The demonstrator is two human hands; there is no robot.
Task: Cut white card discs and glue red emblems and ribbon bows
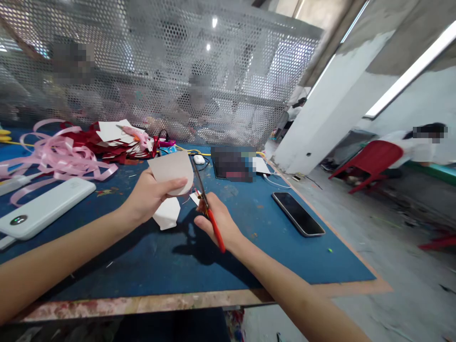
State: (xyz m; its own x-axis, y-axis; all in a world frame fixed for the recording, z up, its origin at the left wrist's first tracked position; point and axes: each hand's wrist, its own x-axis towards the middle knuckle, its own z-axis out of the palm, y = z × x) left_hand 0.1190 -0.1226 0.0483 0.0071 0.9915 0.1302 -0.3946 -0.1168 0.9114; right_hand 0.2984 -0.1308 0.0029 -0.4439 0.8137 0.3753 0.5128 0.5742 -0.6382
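My left hand [149, 192] pinches a piece of pale grey card [173, 166] with a rounded right side, thumb on top. In my right hand [221, 218] is a pair of scissors [215, 230] with red handles. Their dark blades point up and away, close to the card's right edge; whether they touch it I cannot tell. Beneath the card, a white cut paper piece [167, 213] lies on the blue table mat [142, 266]. A small white scrap [194, 197] lies by the scissors, partly hidden by my right hand.
Pink ribbon [53, 152] and a white power bank [50, 206] lie left. Behind them is a pile of dark red and white pieces [117, 140]. A phone [298, 213], an earbud case [198, 159] and a dark tablet-like device [231, 164] also lie here. A perforated metal screen [153, 71] stands behind.
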